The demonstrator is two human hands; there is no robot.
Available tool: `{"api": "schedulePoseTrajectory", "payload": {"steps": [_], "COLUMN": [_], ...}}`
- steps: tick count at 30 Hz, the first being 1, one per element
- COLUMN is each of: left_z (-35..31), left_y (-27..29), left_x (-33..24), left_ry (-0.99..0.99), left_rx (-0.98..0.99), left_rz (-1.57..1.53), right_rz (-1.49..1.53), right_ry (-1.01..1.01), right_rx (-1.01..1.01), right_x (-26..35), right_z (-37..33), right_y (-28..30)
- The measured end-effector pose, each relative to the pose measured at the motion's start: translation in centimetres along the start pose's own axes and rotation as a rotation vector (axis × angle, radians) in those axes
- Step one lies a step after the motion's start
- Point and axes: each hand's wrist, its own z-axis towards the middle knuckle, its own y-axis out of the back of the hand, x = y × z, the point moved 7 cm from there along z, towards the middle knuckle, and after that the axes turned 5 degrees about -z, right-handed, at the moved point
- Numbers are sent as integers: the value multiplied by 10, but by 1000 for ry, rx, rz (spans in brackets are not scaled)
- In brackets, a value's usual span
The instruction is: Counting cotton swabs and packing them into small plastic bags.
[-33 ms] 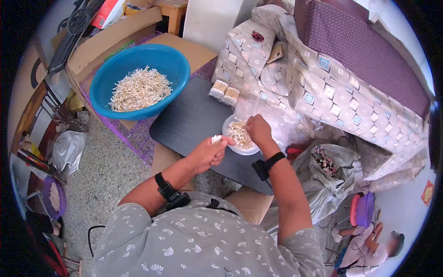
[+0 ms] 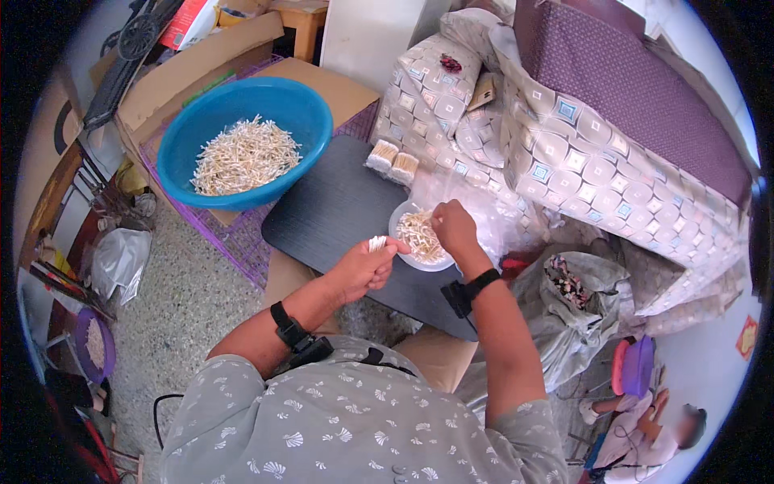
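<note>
My left hand [image 2: 364, 268] is closed around a small bunch of cotton swabs [image 2: 377, 243], their white tips standing up above the fingers. Just to its right, a white bowl [image 2: 436, 265] of loose cotton swabs [image 2: 418, 235] rests on a dark board [image 2: 343, 194]. Over the bowl's right side is my right hand [image 2: 455, 229], its fingers pinched together; whatever is between them is hidden. Two packed bundles of cotton swabs [image 2: 393, 161] lie at the board's far edge, beyond the bowl.
A large blue basin [image 2: 316, 145] heaped with cotton swabs stands at the far left on cardboard and a purple wire rack [image 2: 234, 242]. Clear plastic bags [image 2: 492, 218] lie right of the bowl, before a patterned sofa [image 2: 564, 153]. A sack [image 2: 532, 298] and a seated person [image 2: 645, 436] are rightward.
</note>
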Motion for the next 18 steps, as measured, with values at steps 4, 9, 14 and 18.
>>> {"api": "schedulePoseTrajectory", "payload": {"steps": [4, 9, 14, 18], "left_z": [7, 15, 19, 19], "left_y": [12, 1, -16, -15], "left_x": [-4, -19, -13, -5], "left_ry": [-55, -96, -50, -6], "left_rx": [-50, -86, 26, -17], "left_rz": [-12, 53, 59, 180], "right_rz": [319, 1088, 1311, 1337], "right_ry": [61, -194, -219, -219], "right_rx": [-191, 155, 238, 237], "right_x": [7, 26, 39, 43], "right_z": [-30, -81, -112, -121], "right_y": [33, 22, 12, 11]}}
